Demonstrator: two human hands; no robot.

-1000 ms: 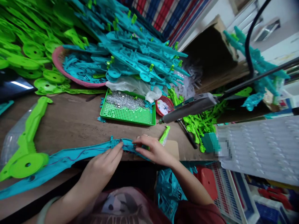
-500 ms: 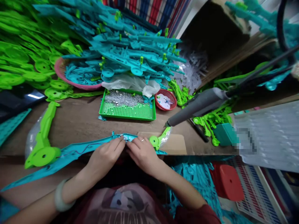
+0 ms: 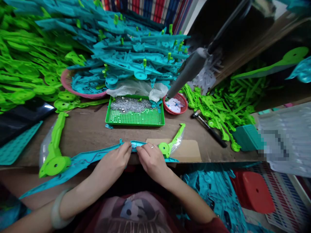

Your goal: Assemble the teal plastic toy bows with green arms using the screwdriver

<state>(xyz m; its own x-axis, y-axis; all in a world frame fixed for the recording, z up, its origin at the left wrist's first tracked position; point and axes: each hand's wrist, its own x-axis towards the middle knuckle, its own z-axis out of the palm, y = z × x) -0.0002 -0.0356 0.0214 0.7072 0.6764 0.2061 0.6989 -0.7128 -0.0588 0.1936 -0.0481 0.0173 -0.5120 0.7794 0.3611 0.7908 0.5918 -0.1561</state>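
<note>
A long, curved blue plastic shell [image 3: 84, 160] lies along the table's front edge, its left tip jutting out over the edge. A thin dark wire runs inside it. Green arms with clear curved blades are on it, one at the left [image 3: 55, 165] and a smaller one at the right [image 3: 165, 148]. My left hand [image 3: 116, 161] has its fingers pinched on the shell's middle section. Close beside it, my right hand [image 3: 153, 161] grips the same section with bent fingers. What small part lies under the fingertips is hidden.
A grey electric screwdriver [image 3: 187, 72] hangs above a red basket [image 3: 177, 111] of white pieces. Behind my hands sits a green tray [image 3: 136, 123] of small metal screws. A hammer [image 3: 209, 129] lies to the right. Blue shells [image 3: 136, 64] and green parts [image 3: 21, 64] are heaped behind.
The hanging screwdriver has swung up and back, away from the right green arm towards the red basket. My hands stay at the shell's middle. The whole view has shifted slightly.
</note>
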